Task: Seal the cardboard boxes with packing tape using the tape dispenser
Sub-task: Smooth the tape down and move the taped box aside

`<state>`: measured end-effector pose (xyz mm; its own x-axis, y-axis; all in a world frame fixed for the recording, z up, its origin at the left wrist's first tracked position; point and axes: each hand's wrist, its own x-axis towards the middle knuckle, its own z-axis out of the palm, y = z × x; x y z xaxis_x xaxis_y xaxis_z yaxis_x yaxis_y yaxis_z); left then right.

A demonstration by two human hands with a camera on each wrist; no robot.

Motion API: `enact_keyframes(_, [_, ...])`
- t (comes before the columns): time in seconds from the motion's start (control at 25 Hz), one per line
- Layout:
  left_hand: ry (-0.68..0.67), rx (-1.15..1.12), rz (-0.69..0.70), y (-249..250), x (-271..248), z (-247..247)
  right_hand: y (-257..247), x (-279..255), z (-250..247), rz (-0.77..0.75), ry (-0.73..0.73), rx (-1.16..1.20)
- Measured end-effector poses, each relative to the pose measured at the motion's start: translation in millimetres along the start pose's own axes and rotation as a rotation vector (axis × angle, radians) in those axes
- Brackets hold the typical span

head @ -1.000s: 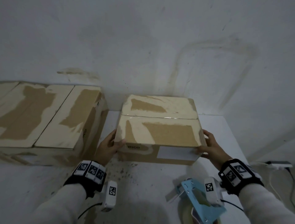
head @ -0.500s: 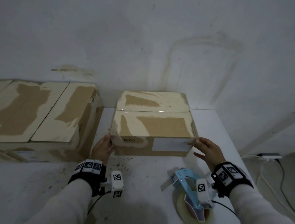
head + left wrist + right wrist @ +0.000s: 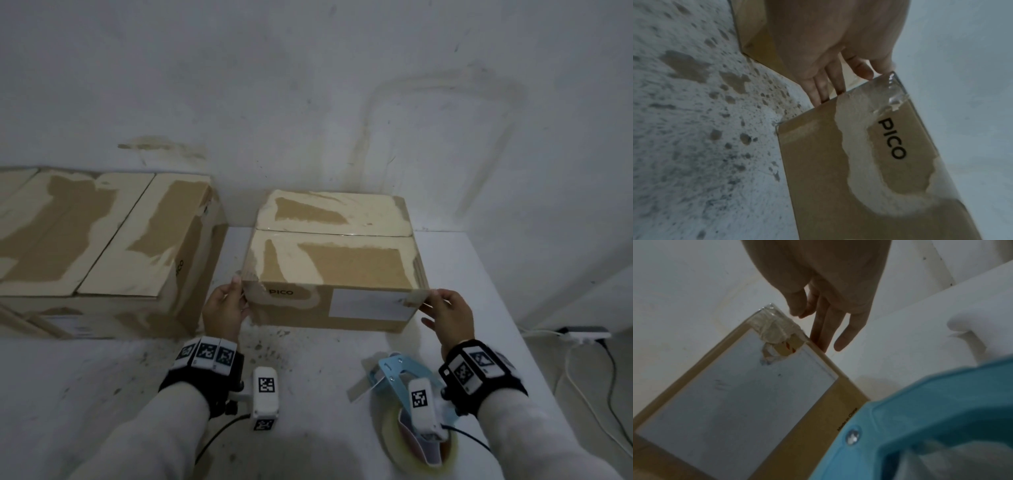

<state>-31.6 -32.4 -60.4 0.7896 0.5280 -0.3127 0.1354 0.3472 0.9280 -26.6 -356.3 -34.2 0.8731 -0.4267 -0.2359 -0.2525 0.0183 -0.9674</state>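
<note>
writing: "PICO" printed on the box [image 3: 334, 260] front, blank white label [image 3: 371, 303] beside it
left grip [image 3: 224, 310]: fingers straight, flat against the box's left side
right grip [image 3: 447, 313]: fingers relaxed, at the right front corner, clasping nothing
near right wrist: blue tape dispenser [image 3: 399, 373] on the counter [image 3: 308, 377]
left of left grip: bigger box [image 3: 102, 240]

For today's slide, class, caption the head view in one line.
Both hands, left hand and right hand, flank a taped PICO cardboard box; the blue tape dispenser lies unused on the white table.
</note>
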Motion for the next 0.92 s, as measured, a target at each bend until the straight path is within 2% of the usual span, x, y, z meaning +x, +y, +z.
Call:
enact_keyframes(0.2, [0.172, 0.083, 0.003, 11.6, -6.9, 8.3, -3.7, -10.0, 8.0, 0.042, 0.027, 0.062])
enact_keyframes(0.32, [0.206, 0.259, 0.024, 25.2, -21.3, 17.1, -1.8, -12.1, 9.2, 0.014, 0.055, 0.066])
enact_keyframes(0.52, [0.221, 0.355, 0.129, 29.4, -27.1, 21.8, 1.3, -13.7, 9.4, -0.040, 0.080, 0.020])
enact_keyframes(0.76, [0.176, 0.461, 0.405, 16.5, -22.4, 21.9, 0.8, -9.3, 10.8, -0.124, 0.115, -0.088])
enact_keyframes(0.84, [0.147, 0.503, 0.411, 14.7, -21.5, 24.9, 1.9, -9.3, 15.2, -0.143, 0.170, -0.163])
enact_keyframes(0.92, [0.105, 0.494, 0.354, 19.6, -25.7, 29.7, 1.6, -12.4, 21.0, -0.129, 0.244, -0.151])
